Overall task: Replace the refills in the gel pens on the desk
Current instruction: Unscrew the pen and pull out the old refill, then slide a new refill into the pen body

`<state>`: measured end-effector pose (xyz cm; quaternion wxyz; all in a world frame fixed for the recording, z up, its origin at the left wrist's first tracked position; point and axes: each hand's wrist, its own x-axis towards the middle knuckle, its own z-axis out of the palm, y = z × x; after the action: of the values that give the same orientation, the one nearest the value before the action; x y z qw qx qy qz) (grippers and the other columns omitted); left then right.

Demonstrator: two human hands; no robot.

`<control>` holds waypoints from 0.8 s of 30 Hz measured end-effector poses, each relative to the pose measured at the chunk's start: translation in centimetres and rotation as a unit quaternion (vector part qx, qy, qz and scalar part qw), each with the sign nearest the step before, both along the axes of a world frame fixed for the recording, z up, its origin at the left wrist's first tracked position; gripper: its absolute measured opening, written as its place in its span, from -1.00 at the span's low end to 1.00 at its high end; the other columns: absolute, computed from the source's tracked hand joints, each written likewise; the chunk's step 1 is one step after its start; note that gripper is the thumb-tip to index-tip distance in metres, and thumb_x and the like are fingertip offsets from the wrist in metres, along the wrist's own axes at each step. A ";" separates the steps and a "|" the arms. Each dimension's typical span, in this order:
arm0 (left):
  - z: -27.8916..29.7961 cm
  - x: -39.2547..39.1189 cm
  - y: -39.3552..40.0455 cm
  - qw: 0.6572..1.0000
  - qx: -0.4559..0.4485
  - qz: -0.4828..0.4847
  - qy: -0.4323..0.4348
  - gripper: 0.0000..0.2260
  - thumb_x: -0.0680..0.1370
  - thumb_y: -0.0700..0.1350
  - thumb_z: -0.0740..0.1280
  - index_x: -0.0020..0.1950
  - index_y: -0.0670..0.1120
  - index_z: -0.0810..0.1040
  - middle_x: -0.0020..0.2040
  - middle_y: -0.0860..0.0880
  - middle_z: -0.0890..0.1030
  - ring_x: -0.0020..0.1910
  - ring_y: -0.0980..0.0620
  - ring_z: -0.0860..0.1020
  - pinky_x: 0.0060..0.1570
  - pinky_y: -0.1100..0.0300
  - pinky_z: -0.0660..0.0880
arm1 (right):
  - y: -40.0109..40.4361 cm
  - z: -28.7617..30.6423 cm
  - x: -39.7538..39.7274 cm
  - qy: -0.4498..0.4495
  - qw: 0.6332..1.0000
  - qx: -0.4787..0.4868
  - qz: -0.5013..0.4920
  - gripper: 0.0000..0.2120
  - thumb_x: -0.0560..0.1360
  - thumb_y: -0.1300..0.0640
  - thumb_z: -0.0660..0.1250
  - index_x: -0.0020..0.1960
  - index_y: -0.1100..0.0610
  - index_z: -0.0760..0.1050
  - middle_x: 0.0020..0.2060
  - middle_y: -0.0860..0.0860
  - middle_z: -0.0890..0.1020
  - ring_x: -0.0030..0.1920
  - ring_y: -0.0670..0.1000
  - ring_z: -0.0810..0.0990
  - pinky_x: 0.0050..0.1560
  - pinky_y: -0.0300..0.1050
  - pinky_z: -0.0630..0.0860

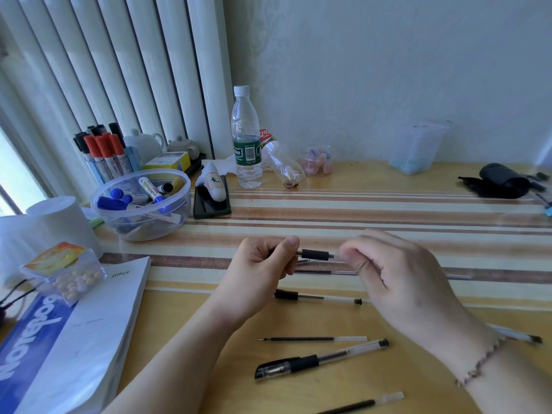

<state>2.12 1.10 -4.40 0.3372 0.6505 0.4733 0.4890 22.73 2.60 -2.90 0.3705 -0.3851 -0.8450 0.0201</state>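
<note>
Head view shows me holding 1 clear plastic gel pen with a black rubber grip sleeve (315,254) level above the middle of the striped wooden desk (388,210). My left hand (263,264) pinches its tip end between thumb and curled fingers; my right hand (388,270) is curled round the clear barrel end, so both hands are grasping the same pen. I judge I am twisting or pulling the 2 halves apart, or together; I cannot tell which.

The pen should be light and stiff, the clear barrel smooth and a bit slippery, so the rubber sleeve is the surest place to hold. Any refill is thin and may bend if pushed in crooked.

Just below my hands lies an uncapped pen with a black grip and clear barrel (318,296). Nearer the front edge rest a loose thin refill with a dark ink column (312,339) and a capped black-and-clear gel pen (321,358), close together. Another refill (361,403) lies at the front edge, and 1 more pen end (522,337) peeks out past my right wrist.

Toward the left edge sit a clear plastic bowl of markers (140,204) and a white book (89,339); a clear water bottle with a green label (246,138) stands by the back edge.
</note>
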 end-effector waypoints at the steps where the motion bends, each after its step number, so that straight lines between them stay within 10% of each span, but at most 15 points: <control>1: 0.0 0.0 0.0 1.000 -0.003 0.003 -0.004 -0.56 0.61 0.03 0.16 -0.49 0.06 0.35 -0.44 -0.02 0.26 -0.43 0.05 0.20 -0.35 0.09 0.14 | 0.0 0.1 0.0 -0.007 1.000 0.009 -0.010 -0.78 0.56 -0.08 0.19 -0.11 -0.02 0.55 -0.28 -0.25 0.52 -0.28 -0.20 0.48 -0.38 -0.23 0.43; 7: 0.0 -0.3 0.0 1.000 -0.007 -0.004 0.016 -0.62 0.58 0.07 0.21 -0.38 -0.09 0.43 -0.39 -0.17 0.30 -0.37 -0.03 0.26 -0.30 0.08 0.23 | 0.0 0.3 0.3 -0.037 0.999 -0.003 -0.031 -0.84 0.44 0.02 0.39 -0.01 -0.02 0.47 -0.31 -0.27 0.47 -0.34 -0.33 0.42 -0.35 -0.45 0.23; 13: 0.2 -0.8 0.2 0.999 -0.020 0.018 -0.024 -0.63 0.57 0.01 0.21 -0.32 -0.22 0.45 -0.41 0.00 0.36 -0.36 0.02 0.28 -0.26 0.06 0.27 | 1.5 1.4 2.7 -0.068 0.993 0.012 -0.093 -0.75 0.40 0.34 0.40 -0.08 0.00 0.55 -0.24 -0.29 0.54 -0.24 -0.04 0.53 -0.07 -0.10 0.36; 19: -0.1 -0.7 0.4 1.000 -0.005 0.015 -0.006 -0.64 0.56 0.07 0.22 -0.38 -0.09 0.41 -0.40 -0.06 0.32 -0.36 -0.02 0.25 -0.29 0.06 0.24 | 0.9 1.6 3.1 -0.075 0.995 -0.057 -0.009 -0.46 0.25 0.24 0.30 0.20 -0.08 0.50 -0.03 -0.32 0.56 -0.03 -0.13 0.54 0.15 -0.09 0.38; 24: -0.3 -0.3 0.3 1.000 -0.004 -0.013 0.017 -0.60 0.54 0.13 0.20 -0.30 -0.17 0.45 -0.36 -0.13 0.32 -0.35 -0.03 0.26 -0.30 0.07 0.24 | 0.5 0.7 1.4 -0.070 0.997 -0.007 0.021 -0.70 0.49 -0.13 0.24 0.12 -0.05 0.59 -0.18 -0.26 0.64 -0.14 -0.19 0.57 0.00 -0.14 0.45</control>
<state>1.85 1.35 -4.74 0.3381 0.6637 0.4722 0.4715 24.12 3.13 -2.16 0.3072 -0.3702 -0.8767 0.0072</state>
